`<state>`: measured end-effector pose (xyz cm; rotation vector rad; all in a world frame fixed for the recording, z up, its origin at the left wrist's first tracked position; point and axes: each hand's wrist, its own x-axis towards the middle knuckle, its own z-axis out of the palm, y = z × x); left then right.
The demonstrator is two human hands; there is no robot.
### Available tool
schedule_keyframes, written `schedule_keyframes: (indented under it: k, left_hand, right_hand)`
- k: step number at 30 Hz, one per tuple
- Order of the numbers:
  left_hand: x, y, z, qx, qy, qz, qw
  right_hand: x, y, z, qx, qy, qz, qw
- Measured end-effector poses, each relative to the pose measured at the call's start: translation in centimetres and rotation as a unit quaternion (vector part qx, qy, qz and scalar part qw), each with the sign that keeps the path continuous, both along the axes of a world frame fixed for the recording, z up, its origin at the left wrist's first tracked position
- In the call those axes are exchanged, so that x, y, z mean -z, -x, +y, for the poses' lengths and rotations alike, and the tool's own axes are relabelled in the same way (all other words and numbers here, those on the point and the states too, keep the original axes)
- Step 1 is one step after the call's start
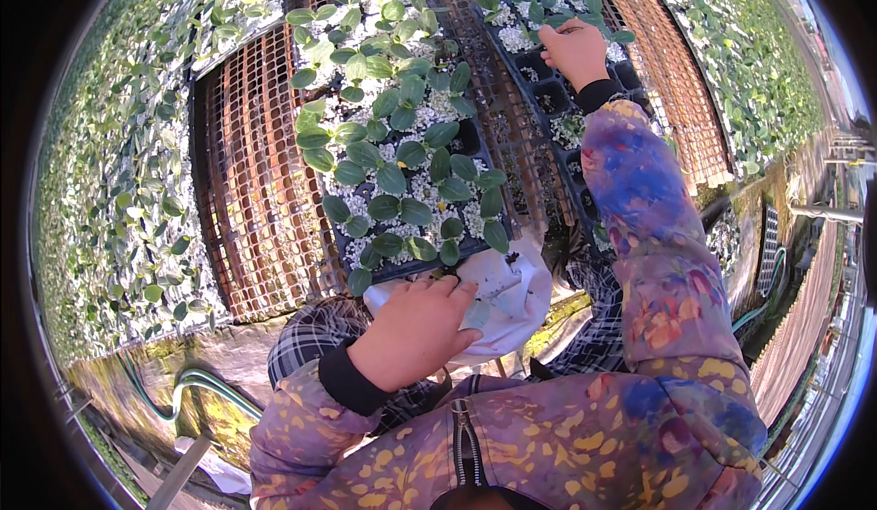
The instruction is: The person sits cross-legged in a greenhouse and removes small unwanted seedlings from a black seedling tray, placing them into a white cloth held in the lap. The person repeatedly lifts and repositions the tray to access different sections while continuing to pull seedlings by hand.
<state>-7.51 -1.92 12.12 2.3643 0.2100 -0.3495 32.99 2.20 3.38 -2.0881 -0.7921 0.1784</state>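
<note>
My left hand (419, 328) lies palm down at the near edge of a black plug tray (490, 243) of broad-leaved seedlings (401, 178) in white granular medium. Its thumb is apart from the fingers, over a white plastic bag (514, 298) with dark soil crumbs on it. The fingertips touch or nearly touch the tray's rim. At the far end of a second black plug tray (551, 97), my right hand (575, 51) has its fingers curled in among the seedlings (541, 0). Whether it pinches something is hidden. Several cells nearer me hold no seedling.
Rusty mesh bench (264, 188) lies under both trays. Dense seedlings in trays fill the left (137, 188) and right (740, 78) sides. A mossy concrete ledge (164, 387) and a green hose (212, 381) are near my left, and a metal post (181, 472) stands below them.
</note>
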Motion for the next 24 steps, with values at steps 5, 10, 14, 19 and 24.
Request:
schedule_keyframes:
  k: [5, 10, 14, 19, 24]
  left_hand:
    - [0.2, -0.6, 0.5, -0.007, 0.007, 0.023, 1.000]
    - [0.1, -1.6, 2.0, -0.082, -0.025, 0.025, 0.996]
    - [1.3, -2.9, 3.4, -0.169, -0.052, -0.058, 0.982]
    - [4.0, -6.8, 3.4, -0.168, -0.114, -0.205, 0.958]
    - [5.4, -9.5, 4.2, -0.173, -0.068, -0.163, 0.969]
  right_hand:
    - [3.2, 1.8, 0.3, 0.072, -0.174, 0.179, 0.966]
    - [3.1, 3.8, -1.2, 0.136, -0.374, 0.299, 0.868]
    - [3.0, 5.1, -1.2, 0.112, -0.328, 0.204, 0.915]
    - [4.7, 4.8, -0.8, 0.078, -0.201, 0.002, 0.976]
    - [2.6, 6.3, -1.4, 0.171, -0.339, 0.339, 0.861]
